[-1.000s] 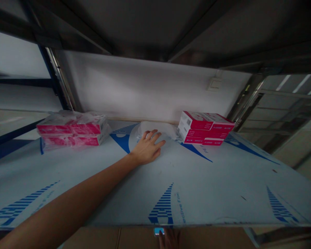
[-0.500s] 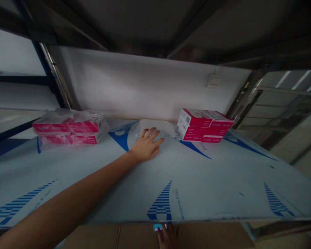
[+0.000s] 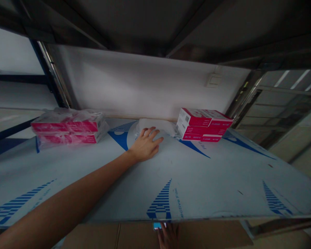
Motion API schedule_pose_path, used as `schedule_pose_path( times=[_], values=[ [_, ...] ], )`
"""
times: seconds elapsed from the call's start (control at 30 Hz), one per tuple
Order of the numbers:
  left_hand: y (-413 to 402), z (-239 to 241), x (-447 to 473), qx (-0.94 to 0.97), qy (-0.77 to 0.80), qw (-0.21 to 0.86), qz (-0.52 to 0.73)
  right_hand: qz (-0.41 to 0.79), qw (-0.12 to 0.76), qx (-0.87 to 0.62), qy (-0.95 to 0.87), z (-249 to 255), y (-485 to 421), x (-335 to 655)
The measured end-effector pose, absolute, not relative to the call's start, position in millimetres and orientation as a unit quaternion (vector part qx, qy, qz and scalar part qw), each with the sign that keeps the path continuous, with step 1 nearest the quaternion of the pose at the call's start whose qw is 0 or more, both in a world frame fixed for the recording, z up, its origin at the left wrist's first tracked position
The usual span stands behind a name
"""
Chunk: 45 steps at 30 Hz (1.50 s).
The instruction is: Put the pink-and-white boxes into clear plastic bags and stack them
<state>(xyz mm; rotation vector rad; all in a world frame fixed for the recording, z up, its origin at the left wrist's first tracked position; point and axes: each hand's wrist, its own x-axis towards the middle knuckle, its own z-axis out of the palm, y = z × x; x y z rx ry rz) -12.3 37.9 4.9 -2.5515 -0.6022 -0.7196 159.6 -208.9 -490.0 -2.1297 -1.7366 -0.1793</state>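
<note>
Here's the left hand [image 3: 145, 147], fingers spread on the blue-printed, film-covered shelf [image 3: 202, 183], right at a white packet [image 3: 162, 125] lying between plastic-wrapped pink-and-white boxes [image 3: 67, 128] and an unwrapped pink-and-white stack [image 3: 204, 126]. Below, the right hand [image 3: 168, 237] meets a small blue-lit screen [image 3: 158, 226]; its grip, I can't tell.

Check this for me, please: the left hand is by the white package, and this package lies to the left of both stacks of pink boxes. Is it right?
Not quite: the white package lies between the plastic-wrapped stack and the other stack, as the head view shows. The left hand is indeed by the package.
</note>
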Motion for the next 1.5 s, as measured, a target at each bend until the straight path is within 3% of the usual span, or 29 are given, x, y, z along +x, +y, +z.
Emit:
schedule_pose_path(
  times=[0.17, 0.43, 0.7, 1.13, 1.5],
  values=[
    [37.3, 5.0, -12.9, -0.918, -0.218, 0.205, -0.259, -0.072, 0.166, -0.760, -0.624, -517.4, -208.6, 166.2],
    [38.1, 4.6, -12.4, -0.917, -0.216, 0.213, -0.260, -0.118, 0.138, -0.776, -0.604, -505.0, -208.4, 156.1],
    [37.8, 5.1, -12.7, -0.918, -0.218, 0.214, -0.252, -0.061, 0.184, -0.775, -0.602, -499.2, -203.0, 156.5],
    [37.8, 4.3, -13.0, -0.916, -0.223, 0.215, -0.254, -0.064, 0.176, -0.773, -0.606, -512.6, -201.3, 157.4],
    [36.5, 6.2, -12.3, -0.919, -0.226, 0.208, -0.247, -0.080, 0.240, -0.740, -0.623, -492.9, -223.9, 165.8]
  ],
)
